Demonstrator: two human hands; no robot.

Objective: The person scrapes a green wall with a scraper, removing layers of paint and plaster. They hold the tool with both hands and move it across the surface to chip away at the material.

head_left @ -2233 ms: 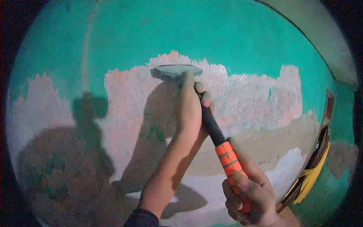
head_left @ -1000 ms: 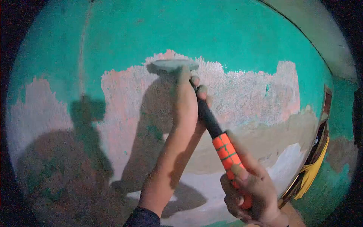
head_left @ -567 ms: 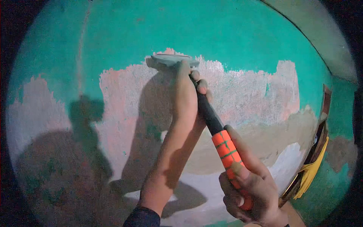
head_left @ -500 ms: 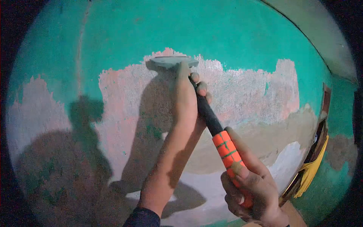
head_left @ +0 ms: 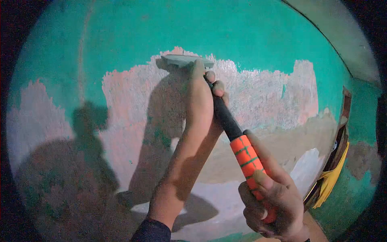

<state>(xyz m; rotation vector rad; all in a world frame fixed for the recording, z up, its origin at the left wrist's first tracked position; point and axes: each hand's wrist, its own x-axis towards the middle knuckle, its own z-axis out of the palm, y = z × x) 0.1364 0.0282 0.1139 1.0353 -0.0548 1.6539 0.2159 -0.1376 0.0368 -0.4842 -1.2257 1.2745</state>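
A long-handled scraper with a black shaft point(head_left: 227, 125) is held slanting up against the teal-painted wall point(head_left: 225, 32). Its wide grey metal blade point(head_left: 183, 61) is pressed to the upper edge of a pinkish-white bare patch point(head_left: 262, 92), where the paint is gone. The left hand point(head_left: 201, 105) is closed around the shaft just below the blade, with the fingers wrapped over it. The right hand point(head_left: 270, 201) is clenched on the orange ribbed grip point(head_left: 246, 155) lower down, with the forefinger laid along it. A yellow object point(head_left: 331, 177) is seen at the right edge.
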